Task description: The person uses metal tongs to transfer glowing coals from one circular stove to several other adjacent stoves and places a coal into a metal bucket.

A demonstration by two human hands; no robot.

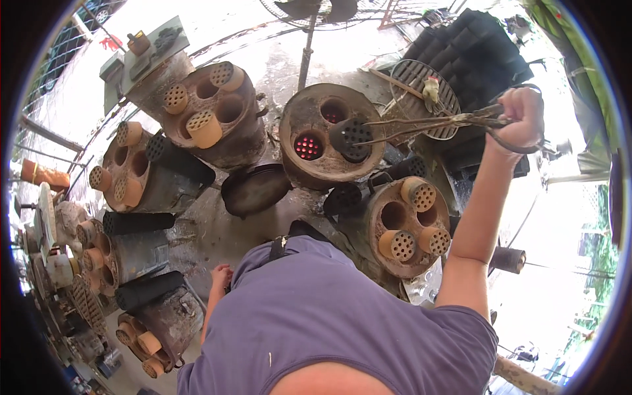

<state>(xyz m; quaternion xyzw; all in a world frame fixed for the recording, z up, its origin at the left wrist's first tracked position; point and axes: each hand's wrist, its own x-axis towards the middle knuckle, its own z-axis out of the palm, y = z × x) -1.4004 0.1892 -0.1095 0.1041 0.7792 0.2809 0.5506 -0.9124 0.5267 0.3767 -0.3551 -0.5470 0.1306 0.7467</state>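
My right hand [523, 117], raised at the right, is closed round the handles of long metal tongs [454, 120]. The tongs' tips are at a black honeycomb coal briquette [349, 139], tilted at the right-hand hole of a round clay-topped stove [309, 108]. Red glowing coal [307, 147] fills that stove's front left hole, and a fainter glow shows in its back hole. Low beside my body hangs my left hand [222, 274], partly covered by my shirt. Its fingers are too small and hidden to read.
Other round stoves with tan spent briquettes stand at the left [217, 115] and near right [415, 224]. A dark round lid [255, 189] lies before the middle stove. Stacked black briquettes [467, 56] and a round wire rack [428, 85] with a glove are at the far right.
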